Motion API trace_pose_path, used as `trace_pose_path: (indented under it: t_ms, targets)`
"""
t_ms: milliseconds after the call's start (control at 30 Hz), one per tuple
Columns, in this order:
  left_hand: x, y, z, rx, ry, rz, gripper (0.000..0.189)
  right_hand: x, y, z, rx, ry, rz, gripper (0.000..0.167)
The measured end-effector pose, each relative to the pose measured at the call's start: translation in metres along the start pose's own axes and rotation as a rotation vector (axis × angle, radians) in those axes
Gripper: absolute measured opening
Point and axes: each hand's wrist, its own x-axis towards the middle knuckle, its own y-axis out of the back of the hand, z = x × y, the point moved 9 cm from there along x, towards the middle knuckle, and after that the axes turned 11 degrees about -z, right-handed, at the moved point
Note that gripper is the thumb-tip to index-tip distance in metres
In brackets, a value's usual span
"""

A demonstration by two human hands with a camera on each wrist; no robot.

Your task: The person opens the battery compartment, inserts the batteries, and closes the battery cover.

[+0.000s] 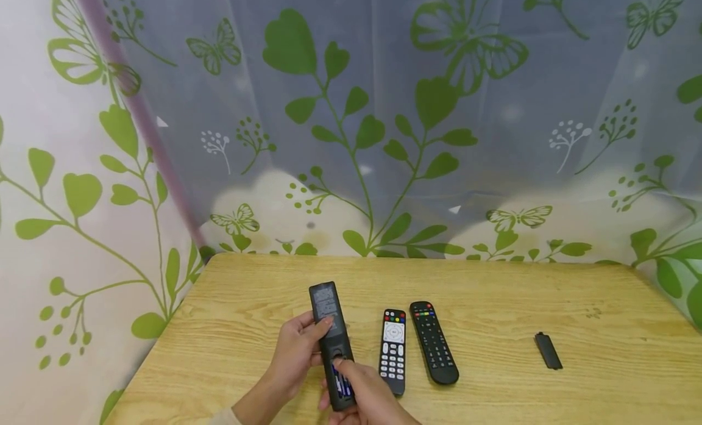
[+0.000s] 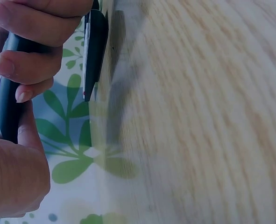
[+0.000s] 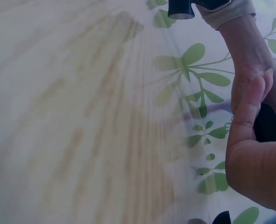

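Observation:
A black remote control point(image 1: 323, 301) is held face down above the front of the table, its back tilted toward the head camera. My left hand point(image 1: 293, 352) grips its side, with the thumb laid across the back. The right hand point(image 1: 374, 393) holds the lower end, its thumb at the upper edge of the uncovered battery compartment. Blue batteries point(image 1: 343, 385) show inside that compartment. In the left wrist view, fingers wrap the dark remote body point(image 2: 9, 112). The right wrist view catches only its dark end point(image 3: 268, 123) behind the right hand.
Right of the hands lie a remote with white buttons point(image 1: 393, 359) and a longer black remote point(image 1: 436, 346), both face up. A small black battery cover point(image 1: 548, 350) lies farther right on the wooden table point(image 1: 493, 297). Leaf-patterned curtains point(image 1: 373, 138) hang behind and at the left.

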Motion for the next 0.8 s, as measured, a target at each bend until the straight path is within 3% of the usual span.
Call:
trace_pose_path:
  t_ms: [567, 800]
  targets:
    - [-0.0012, 0.0028, -0.0009, 0.028, -0.004, -0.010, 0.040, 0.0007, -0.0077, 0.0066, 0.132, -0.026, -0.105, 0.047]
    - [-0.0009, 0.0035, -0.0014, 0.043, -0.004, -0.009, 0.039, 0.0013, -0.0089, 0.0098, 0.172, -0.036, -0.107, 0.038]
